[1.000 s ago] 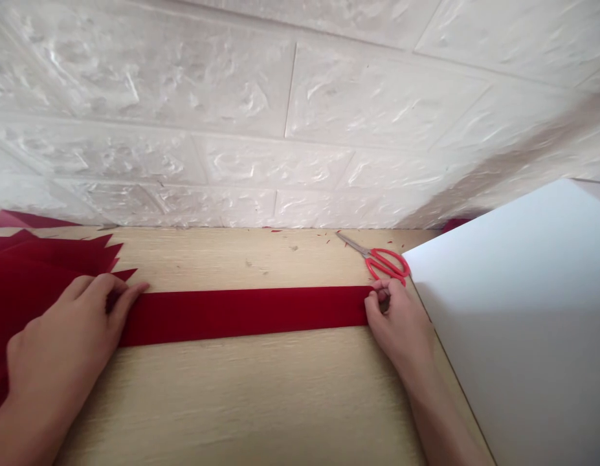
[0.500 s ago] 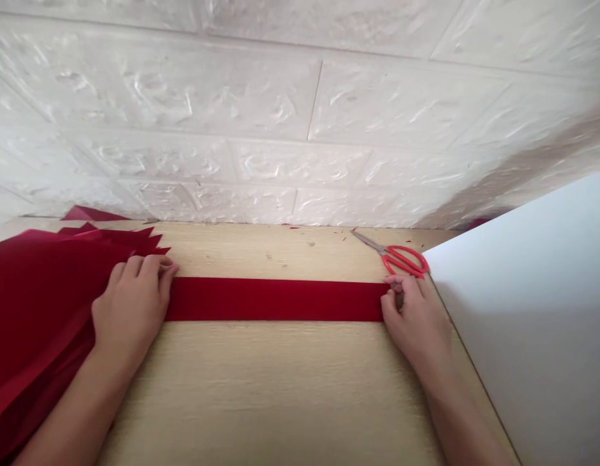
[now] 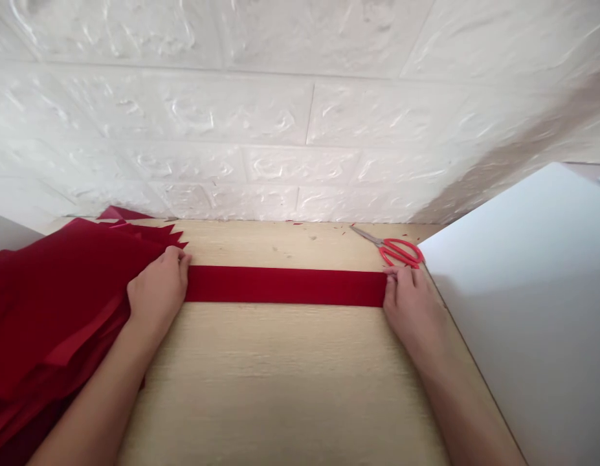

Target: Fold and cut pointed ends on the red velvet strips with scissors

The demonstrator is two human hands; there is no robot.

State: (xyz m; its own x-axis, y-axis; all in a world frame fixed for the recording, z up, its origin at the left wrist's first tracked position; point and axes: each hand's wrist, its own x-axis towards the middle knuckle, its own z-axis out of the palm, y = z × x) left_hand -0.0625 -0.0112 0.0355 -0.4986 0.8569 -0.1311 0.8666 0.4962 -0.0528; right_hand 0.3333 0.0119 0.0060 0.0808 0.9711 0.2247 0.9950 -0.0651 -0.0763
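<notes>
A flat dark red strip point(image 3: 285, 286), of paper or cloth, lies straight across the wooden table. Its left end is pinched by my left hand point(image 3: 160, 285), whose fingers are closed beside the red pile. At the other end my right hand point(image 3: 416, 310) grips the strip, thumb and fingers closed on its edge. Both strip ends are partly hidden by my fingers. Just beyond my right hand lie red-handled scissors point(image 3: 399, 252), blades pointing to the far left.
A heap of red sheets point(image 3: 76, 285) with jagged edges covers the table's left side. The white textured wall point(image 3: 261, 110) rises behind the wooden table point(image 3: 285, 382). A large white panel point(image 3: 527, 291) stands along the right. Small red scraps lie near the wall.
The view has tilted and shifted a little. Fingers of both hands have closed in tighter at the ends of the strip. Strip and scissors keep their places on the table.
</notes>
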